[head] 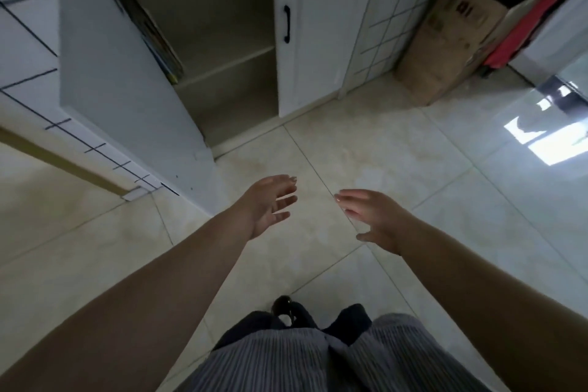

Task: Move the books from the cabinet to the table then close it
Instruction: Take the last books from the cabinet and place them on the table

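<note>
Home interior, likely a utility or storage corner. Glossy beige tile floor (366,149), white tiled wall (391,9), white built-in cabinet (305,41) with black handle (286,24), worn cardboard box (445,41) set on floor beside wall.

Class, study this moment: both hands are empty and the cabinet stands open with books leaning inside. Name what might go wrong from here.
1. The books lean against the cabinet's left wall behind the open door; pulling one out may topple the others.
2. The left hand and right hand are both open and far from the shelf, so a hurried reach risks a poor grip.
3. The swung-out door could be bumped while carrying books.
</note>
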`<action>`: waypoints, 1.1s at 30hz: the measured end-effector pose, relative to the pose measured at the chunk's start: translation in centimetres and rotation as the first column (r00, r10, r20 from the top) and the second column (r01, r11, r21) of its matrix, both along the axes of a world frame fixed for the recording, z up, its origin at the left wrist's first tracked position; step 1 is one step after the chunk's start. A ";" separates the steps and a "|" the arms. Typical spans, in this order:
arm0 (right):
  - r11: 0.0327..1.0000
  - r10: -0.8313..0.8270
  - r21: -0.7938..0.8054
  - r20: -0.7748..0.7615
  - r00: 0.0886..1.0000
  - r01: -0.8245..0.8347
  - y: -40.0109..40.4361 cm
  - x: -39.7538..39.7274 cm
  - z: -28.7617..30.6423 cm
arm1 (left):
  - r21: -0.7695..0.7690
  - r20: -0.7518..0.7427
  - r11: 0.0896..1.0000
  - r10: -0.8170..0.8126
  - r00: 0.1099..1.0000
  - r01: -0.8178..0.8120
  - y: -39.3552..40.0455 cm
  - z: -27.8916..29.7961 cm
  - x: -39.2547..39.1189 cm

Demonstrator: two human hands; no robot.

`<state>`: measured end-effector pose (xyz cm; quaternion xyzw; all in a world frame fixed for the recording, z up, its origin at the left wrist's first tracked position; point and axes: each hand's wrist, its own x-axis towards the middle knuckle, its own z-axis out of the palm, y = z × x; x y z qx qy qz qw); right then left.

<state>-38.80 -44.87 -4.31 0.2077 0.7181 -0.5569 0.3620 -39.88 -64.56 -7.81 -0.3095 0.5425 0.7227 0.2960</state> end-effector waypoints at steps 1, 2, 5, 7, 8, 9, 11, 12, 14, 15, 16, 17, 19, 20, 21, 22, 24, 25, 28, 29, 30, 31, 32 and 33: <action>0.999 0.025 -0.034 -0.020 0.999 -0.026 -0.7 -1.1 0.1 | -0.003 -0.001 1.000 0.027 1.000 -0.027 -0.7 0.0 -1.0; 0.997 0.064 -0.051 -0.003 0.998 -0.064 -1.4 -2.4 0.1 | -0.013 0.001 0.998 0.056 0.998 -0.056 -1.5 -0.1 -2.1; 0.990 0.137 -0.032 -0.039 0.990 -0.138 -3.8 -7.9 -0.5 | -0.042 0.003 0.992 0.121 0.993 -0.121 -3.3 -0.2 -5.0; 0.984 0.169 -0.049 -0.010 0.986 -0.169 -5.2 -11.7 -1.6 | -0.045 0.001 0.983 0.176 0.984 -0.176 -4.4 -0.2 -7.4; 0.983 0.184 -0.020 -0.009 0.983 -0.184 -5.5 -13.0 -1.8 | -0.048 -0.001 0.978 0.202 0.979 -0.202 -4.7 -0.3 -8.2; 0.976 0.215 -0.025 -0.006 0.977 -0.215 -6.3 -15.8 -2.0 | -0.047 0.000 0.966 0.253 0.967 -0.253 -5.3 -0.4 -10.1; 0.971 0.237 -0.028 -0.022 0.971 -0.237 -7.1 -18.9 -2.3 | -0.049 0.013 0.946 0.322 0.947 -0.321 -5.9 -0.5 -12.1; 0.965 0.261 -0.031 -0.033 0.965 -0.262 -7.3 -20.7 -2.6 | -0.052 0.023 0.930 0.365 0.931 -0.364 -6.2 -0.7 -13.1; 0.954 0.292 -0.050 -0.050 0.955 -0.294 -8.2 -24.8 -2.7 | -0.066 0.025 0.888 0.458 0.889 -0.456 -6.8 -0.6 -15.5; 0.952 0.296 -0.065 -0.072 0.953 -0.300 -8.7 -26.4 -2.8 | -0.081 0.009 0.868 0.492 0.871 -0.490 -6.9 -0.6 -16.5; 0.939 0.331 -0.062 -0.111 0.937 -0.339 -9.5 -28.7 -2.9 | -0.104 -0.016 0.839 0.535 0.845 -0.534 -7.2 -0.5 -18.0; 0.923 0.370 -0.049 -0.150 0.917 -0.381 -10.3 -30.4 -2.8 | -0.122 -0.041 0.808 0.576 0.817 -0.576 -7.4 -0.5 -19.1; 0.894 0.432 -0.034 -0.200 0.880 -0.447 -12.0 -33.6 -2.9 | -0.157 -0.095 0.754 0.632 0.769 -0.638 -8.1 -0.2 -21.1; 0.881 0.458 -0.026 -0.212 0.863 -0.473 -12.8 -34.7 -2.9 | -0.178 -0.113 0.736 0.644 0.757 -0.653 -8.4 -0.1 -21.9; 0.863 0.490 -0.015 -0.219 0.844 -0.505 -13.7 -36.1 -2.9 | -0.193 -0.135 0.719 0.655 0.744 -0.668 -8.9 -0.2 -22.9; 0.847 0.516 -0.005 -0.231 0.824 -0.532 -14.4 -37.0 -2.9 | -0.201 -0.161 0.709 0.657 0.736 -0.676 -9.2 -0.1 -23.6; 0.811 0.569 0.020 -0.260 0.780 -0.584 -16.0 -39.4 -3.1 | -0.203 -0.226 0.674 0.674 0.704 -0.710 -9.9 0.0 -25.4; 0.793 0.594 0.040 -0.268 0.758 -0.607 -17.0 -40.6 -3.2 | -0.211 -0.245 0.647 0.691 0.681 -0.733 -10.6 -0.1 -26.4; 0.751 0.645 0.070 -0.293 0.706 -0.657 -19.8 -44.1 -3.6 | -0.236 -0.285 0.586 0.721 0.631 -0.775 -12.7 -0.6 -29.7; 0.740 0.654 0.067 -0.301 0.694 -0.669 -20.6 -45.1 -3.8 | -0.275 -0.312 0.583 0.698 0.645 -0.764 -13.5 -0.9 -30.8; 0.733 0.660 0.060 -0.307 0.686 -0.678 -21.5 -45.9 -3.9 | -0.329 -0.338 0.590 0.656 0.675 -0.738 -14.1 -1.0 -31.8; 0.724 0.669 0.066 -0.307 0.677 -0.686 -22.3 -46.8 -4.0 | -0.373 -0.363 0.589 0.618 0.697 -0.717 -14.7 -1.2 -32.8; 0.708 0.686 0.081 -0.313 0.657 -0.701 -23.3 -47.8 -4.2 | -0.399 -0.386 0.582 0.594 0.706 -0.709 -15.3 -1.2 -34.0; 0.694 0.701 0.093 -0.314 0.640 -0.714 -24.0 -48.5 -4.2 | -0.418 -0.401 0.579 0.574 0.714 -0.700 -15.7 -1.2 -34.8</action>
